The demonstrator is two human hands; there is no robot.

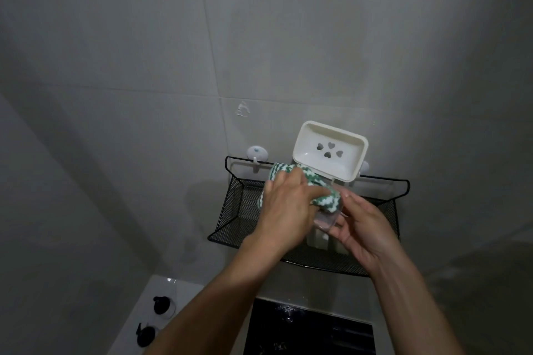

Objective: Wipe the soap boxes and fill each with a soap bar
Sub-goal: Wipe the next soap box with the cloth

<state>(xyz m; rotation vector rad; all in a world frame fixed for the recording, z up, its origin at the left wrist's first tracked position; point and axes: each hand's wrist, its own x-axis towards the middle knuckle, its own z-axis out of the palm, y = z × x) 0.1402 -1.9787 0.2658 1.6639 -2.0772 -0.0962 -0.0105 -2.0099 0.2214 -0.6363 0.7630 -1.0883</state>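
A clear soap box was steadied by the right hand while a green-white cloth, clenched in the left hand, was rubbed inside.

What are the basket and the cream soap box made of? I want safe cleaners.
The basket looks like black-coated metal: fine mesh, wire rim. The cream soap box looks like smooth moulded plastic with heart-shaped drain holes.

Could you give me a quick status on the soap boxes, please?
Left hand wiping with cloth. Right hand holds clear box. White tray empty.
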